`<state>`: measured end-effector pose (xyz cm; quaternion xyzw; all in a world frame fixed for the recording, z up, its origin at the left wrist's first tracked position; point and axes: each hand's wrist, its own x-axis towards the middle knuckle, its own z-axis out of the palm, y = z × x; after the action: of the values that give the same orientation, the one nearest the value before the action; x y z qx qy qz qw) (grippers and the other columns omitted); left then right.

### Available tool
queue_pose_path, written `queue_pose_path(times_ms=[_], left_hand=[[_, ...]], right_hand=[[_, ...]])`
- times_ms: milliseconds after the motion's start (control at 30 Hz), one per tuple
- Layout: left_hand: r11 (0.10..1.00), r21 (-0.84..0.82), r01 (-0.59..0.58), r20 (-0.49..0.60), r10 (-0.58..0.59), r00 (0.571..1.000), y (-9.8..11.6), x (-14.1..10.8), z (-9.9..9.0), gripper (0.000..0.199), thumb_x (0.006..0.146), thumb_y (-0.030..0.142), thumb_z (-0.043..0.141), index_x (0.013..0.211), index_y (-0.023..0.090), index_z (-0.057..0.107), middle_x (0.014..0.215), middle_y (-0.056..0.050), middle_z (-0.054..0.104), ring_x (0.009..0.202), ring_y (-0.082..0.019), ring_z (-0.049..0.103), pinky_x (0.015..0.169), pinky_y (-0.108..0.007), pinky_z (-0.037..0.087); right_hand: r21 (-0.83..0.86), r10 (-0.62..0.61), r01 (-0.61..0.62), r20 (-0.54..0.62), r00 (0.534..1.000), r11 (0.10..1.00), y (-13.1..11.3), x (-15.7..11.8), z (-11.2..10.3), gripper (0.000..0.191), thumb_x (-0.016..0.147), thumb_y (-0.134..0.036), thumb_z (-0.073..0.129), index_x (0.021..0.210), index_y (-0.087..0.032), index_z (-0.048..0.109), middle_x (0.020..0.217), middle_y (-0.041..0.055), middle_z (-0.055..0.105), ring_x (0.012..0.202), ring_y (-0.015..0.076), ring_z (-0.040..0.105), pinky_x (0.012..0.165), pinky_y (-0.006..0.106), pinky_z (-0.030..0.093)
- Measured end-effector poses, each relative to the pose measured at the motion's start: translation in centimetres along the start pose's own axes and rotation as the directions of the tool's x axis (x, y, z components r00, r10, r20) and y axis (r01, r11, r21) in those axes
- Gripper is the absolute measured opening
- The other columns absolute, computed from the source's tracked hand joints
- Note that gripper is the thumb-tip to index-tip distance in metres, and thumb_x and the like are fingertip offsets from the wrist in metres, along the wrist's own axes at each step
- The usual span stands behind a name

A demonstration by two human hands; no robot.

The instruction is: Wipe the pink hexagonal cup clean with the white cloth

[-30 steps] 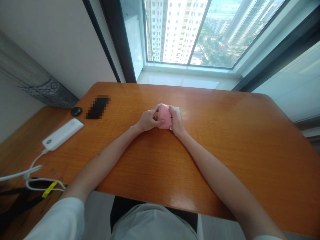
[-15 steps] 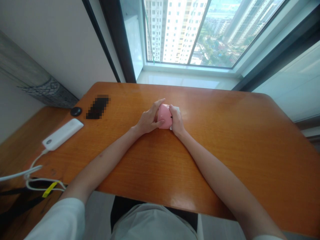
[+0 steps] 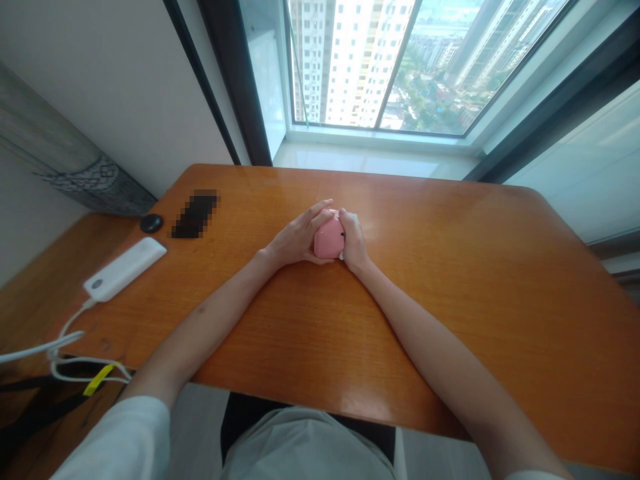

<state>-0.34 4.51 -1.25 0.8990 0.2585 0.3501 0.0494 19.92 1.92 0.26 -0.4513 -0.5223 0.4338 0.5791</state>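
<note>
A small rounded pink object (image 3: 329,239) with a dark spot and white parts on its right side is between my hands, above the middle of the wooden table (image 3: 425,267). My left hand (image 3: 301,235) wraps round its left side, the thumb low along the near edge and the fingers over the far edge. On the other side my right hand (image 3: 354,241) grips it, thumb on top, with its other fingers mostly hidden. Something whitish shows beside the right fingers, too small to make out.
At the table's left lie a pixelated dark item (image 3: 195,215), a round black object (image 3: 151,223) and a white power strip or box (image 3: 125,269) with a white cable (image 3: 65,340) bearing a yellow tag (image 3: 100,379). A window sill (image 3: 370,159) lies behind the table.
My left thumb has slid down off the pink object's top face to its near edge, and the left fingers have shifted slightly over its far side. My right hand looks unchanged.
</note>
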Motion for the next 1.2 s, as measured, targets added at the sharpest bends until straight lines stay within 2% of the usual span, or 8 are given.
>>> queue_pose_path(times_ms=[133, 367, 533, 800, 1033, 1200], left_hand=[[0.998, -0.009, 0.066, 0.035, -0.066, 0.997, 0.28, 0.19, 0.19, 0.123, 0.085, 0.066, 0.100, 0.180, 0.025, 0.034, 0.185, -0.025, 0.046, 0.174, -0.045, 0.052, 0.139, -0.060, 0.056], [0.996, -0.059, 0.065, 0.011, -0.064, 0.998, 0.19, 0.22, 0.28, 0.121, 0.084, 0.067, 0.101, 0.177, 0.028, 0.036, 0.181, -0.023, 0.048, 0.171, -0.044, 0.055, 0.138, -0.060, 0.058], [0.989, -0.081, 0.123, 0.028, -0.121, 0.992, 0.49, 0.35, 0.19, 0.123, 0.076, 0.061, 0.106, 0.175, 0.029, 0.040, 0.176, -0.021, 0.052, 0.166, -0.045, 0.058, 0.135, -0.061, 0.060], [0.995, -0.088, 0.056, -0.021, -0.058, 0.998, 0.76, 0.52, -0.02, 0.118, 0.081, 0.058, 0.104, 0.174, 0.029, 0.039, 0.173, -0.019, 0.054, 0.164, -0.042, 0.061, 0.135, -0.057, 0.061], [0.993, -0.096, 0.063, -0.028, -0.066, 0.997, 0.77, 0.47, 0.07, 0.120, 0.079, 0.061, 0.105, 0.174, 0.029, 0.039, 0.172, -0.021, 0.054, 0.164, -0.043, 0.061, 0.133, -0.058, 0.061], [0.988, -0.098, 0.115, -0.009, -0.117, 0.993, 0.80, 0.38, 0.15, 0.123, 0.076, 0.062, 0.108, 0.174, 0.029, 0.041, 0.171, -0.021, 0.055, 0.163, -0.044, 0.062, 0.129, -0.060, 0.064]], right_hand=[[-0.001, 0.023, -0.023, -0.001, 1.000, 1.000, -0.36, 0.02, 0.08, 0.065, 0.098, -0.091, 0.059, 0.080, -0.028, 0.060, 0.079, -0.0014, 0.058, 0.078, 0.0194, 0.055, 0.073, 0.037, 0.046], [0.008, 0.051, -0.051, -0.020, 0.998, 0.999, -0.68, -0.04, 0.10, 0.064, 0.094, -0.091, 0.063, 0.081, -0.028, 0.060, 0.081, -0.0005, 0.061, 0.079, 0.0198, 0.058, 0.073, 0.037, 0.049], [0.003, 0.054, -0.054, -0.015, 0.998, 0.999, -0.40, 0.04, 0.13, 0.066, 0.095, -0.093, 0.062, 0.080, -0.029, 0.059, 0.080, -0.0001, 0.061, 0.078, 0.0201, 0.057, 0.071, 0.037, 0.048], [0.007, 0.056, -0.056, -0.012, 0.998, 0.998, -0.14, 0.09, 0.06, 0.065, 0.097, -0.091, 0.062, 0.082, -0.028, 0.063, 0.082, 0.0005, 0.063, 0.080, 0.0206, 0.060, 0.072, 0.037, 0.049], [0.009, 0.054, -0.054, -0.005, 0.999, 0.999, -0.23, 0.02, 0.01, 0.065, 0.099, -0.091, 0.062, 0.081, -0.028, 0.063, 0.081, 0.0000, 0.062, 0.079, 0.0204, 0.058, 0.072, 0.037, 0.047], [0.000, 0.036, -0.036, -0.011, 0.999, 0.999, -0.21, -0.01, -0.09, 0.064, 0.101, -0.089, 0.060, 0.079, -0.028, 0.063, 0.081, 0.0004, 0.062, 0.079, 0.0210, 0.057, 0.073, 0.038, 0.047]])
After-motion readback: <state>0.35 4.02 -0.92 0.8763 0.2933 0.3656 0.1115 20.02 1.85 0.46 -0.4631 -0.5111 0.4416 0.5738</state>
